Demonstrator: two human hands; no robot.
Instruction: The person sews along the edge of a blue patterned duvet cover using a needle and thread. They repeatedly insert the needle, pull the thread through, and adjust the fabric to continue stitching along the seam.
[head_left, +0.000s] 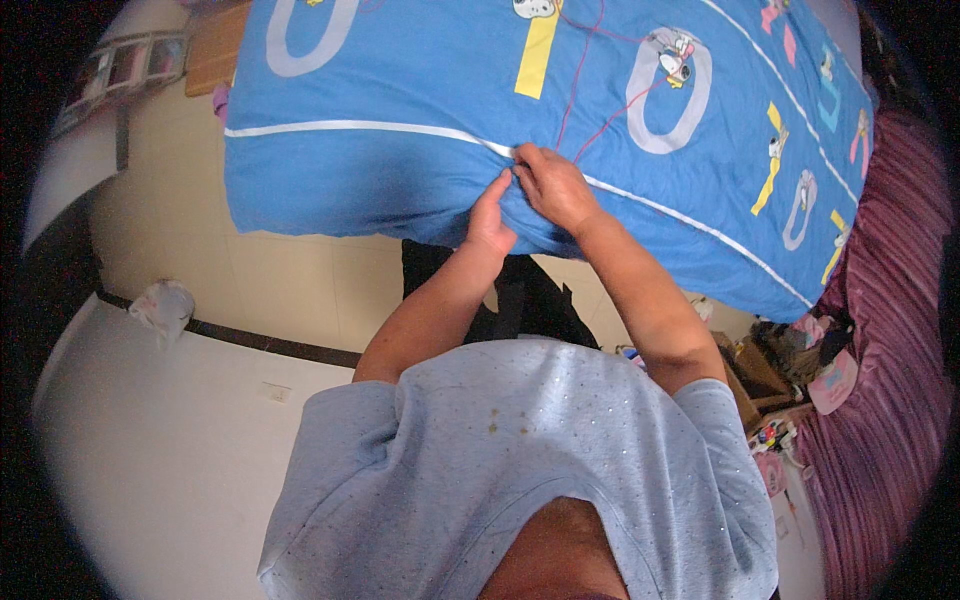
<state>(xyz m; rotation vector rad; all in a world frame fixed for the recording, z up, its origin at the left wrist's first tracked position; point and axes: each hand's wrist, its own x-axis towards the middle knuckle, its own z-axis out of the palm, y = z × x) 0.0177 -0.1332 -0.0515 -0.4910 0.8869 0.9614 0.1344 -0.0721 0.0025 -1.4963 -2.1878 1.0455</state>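
Note:
A blue printed quilt (420, 90) with cartoon figures and large numerals spreads in front of me. Along its near side runs a white stripe (360, 126). My left hand (491, 221) grips a fold of the quilt just below this stripe, thumb on top and the other fingers mostly hidden. Close against it, my right hand (559, 187) pinches the cloth at the stripe with bent fingers. Red thread (576, 82) lies in loose lines across the quilt and runs down to my right hand. Whether a needle is between the fingertips, I cannot see.
A purple ribbed curtain (892, 315) hangs at the right. Below it, cardboard boxes (757, 371) and assorted items crowd the floor. To the left are pale floor tiles (285, 285), a white plastic bag (163, 306) and a white wall (187, 450) with a socket (277, 391).

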